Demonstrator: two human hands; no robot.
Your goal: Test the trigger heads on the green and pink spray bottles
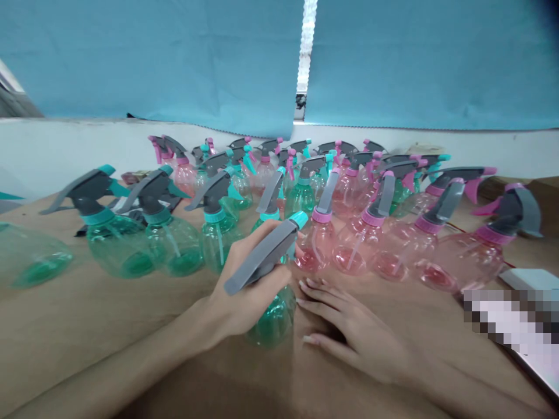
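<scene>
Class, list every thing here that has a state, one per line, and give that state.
left hand: closed round the green spray bottle
green spray bottle: held, tilted, trigger head on
right hand: open, flat on the table
other green bottles: upright, heads on
pink bottles: upright, heads on

Your left hand (244,291) grips a green bottle (273,317) by its neck; your right hand (349,326) lies flat beside it on the table (109,314).
</scene>
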